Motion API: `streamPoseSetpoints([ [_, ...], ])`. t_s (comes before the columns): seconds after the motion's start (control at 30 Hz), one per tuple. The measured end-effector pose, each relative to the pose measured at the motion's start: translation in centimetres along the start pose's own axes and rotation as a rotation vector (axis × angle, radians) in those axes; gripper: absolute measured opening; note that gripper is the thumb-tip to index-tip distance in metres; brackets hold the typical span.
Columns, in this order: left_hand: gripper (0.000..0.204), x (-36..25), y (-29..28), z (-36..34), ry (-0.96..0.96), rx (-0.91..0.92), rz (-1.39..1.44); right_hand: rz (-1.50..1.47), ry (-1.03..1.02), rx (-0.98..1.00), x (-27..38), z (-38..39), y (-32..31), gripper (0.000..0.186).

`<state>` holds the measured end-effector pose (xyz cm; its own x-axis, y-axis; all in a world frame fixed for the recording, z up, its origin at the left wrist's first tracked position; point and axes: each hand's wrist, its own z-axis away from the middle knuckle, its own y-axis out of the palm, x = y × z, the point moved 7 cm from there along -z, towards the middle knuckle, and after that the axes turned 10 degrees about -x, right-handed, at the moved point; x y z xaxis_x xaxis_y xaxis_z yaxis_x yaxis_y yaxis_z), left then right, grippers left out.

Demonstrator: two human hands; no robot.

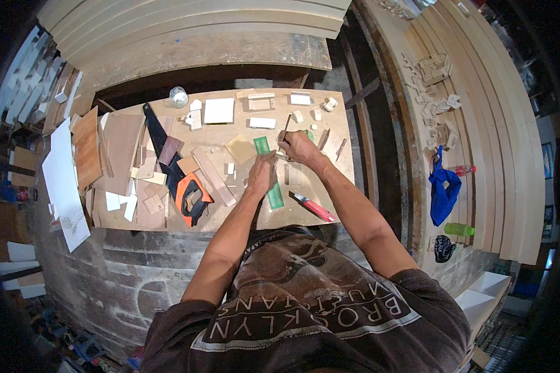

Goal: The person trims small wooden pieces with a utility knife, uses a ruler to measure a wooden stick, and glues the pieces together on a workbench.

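Note:
My right hand [298,148] is closed around a slim pencil [287,123], its upper end pointing away from me. Close beside it, my left hand [262,175] rests over a green ruler [275,198], fingertips drawn together. A small pale strip [284,157] shows between the two hands; whether the left fingers grip it is hard to make out. A thin tan board [240,149] lies left of the ruler. A red utility knife [315,207] lies near the table's front edge, below my right forearm.
On the worktable [230,219], an orange-handled handsaw [193,198] lies left among wood offcuts. White blocks [219,110] and a clear jar [178,97] stand at the back. Right, a plank bench holds a blue bag [444,191], a green bottle [459,229] and small wooden pieces [434,68].

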<state>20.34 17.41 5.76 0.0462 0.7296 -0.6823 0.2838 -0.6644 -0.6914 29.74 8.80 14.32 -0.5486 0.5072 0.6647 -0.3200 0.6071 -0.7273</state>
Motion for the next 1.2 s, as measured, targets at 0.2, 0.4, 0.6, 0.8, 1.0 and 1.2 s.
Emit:
streamPoseSetpoints([
  [0.2,0.032,0.5,0.2,-0.1,0.004,0.030,-0.035,0.021,0.007,0.028,0.4,-0.2,-0.1,0.019],
  [0.4,0.032,0.5,-0.4,-0.5,-0.048,-0.032,0.034,-0.002,0.080,0.035,0.6,0.1,-0.5,0.020],
  [0.6,0.026,2.7,-0.6,-2.3,-0.183,-0.142,0.145,0.033,0.054,0.017,0.5,-0.1,-0.6,0.020],
  [0.8,0.024,2.4,0.3,-3.9,-0.134,-0.101,0.211,0.022,0.045,0.000,0.3,0.2,-0.7,0.018],
  [1.0,0.019,2.3,1.1,-4.6,-0.089,-0.057,0.211,0.021,-0.001,-0.029,-0.2,0.0,-0.4,0.017],
  [1.2,0.016,3.1,1.4,-4.7,-0.111,-0.028,0.199,0.016,0.038,0.001,-0.2,0.0,-0.3,0.015],
])
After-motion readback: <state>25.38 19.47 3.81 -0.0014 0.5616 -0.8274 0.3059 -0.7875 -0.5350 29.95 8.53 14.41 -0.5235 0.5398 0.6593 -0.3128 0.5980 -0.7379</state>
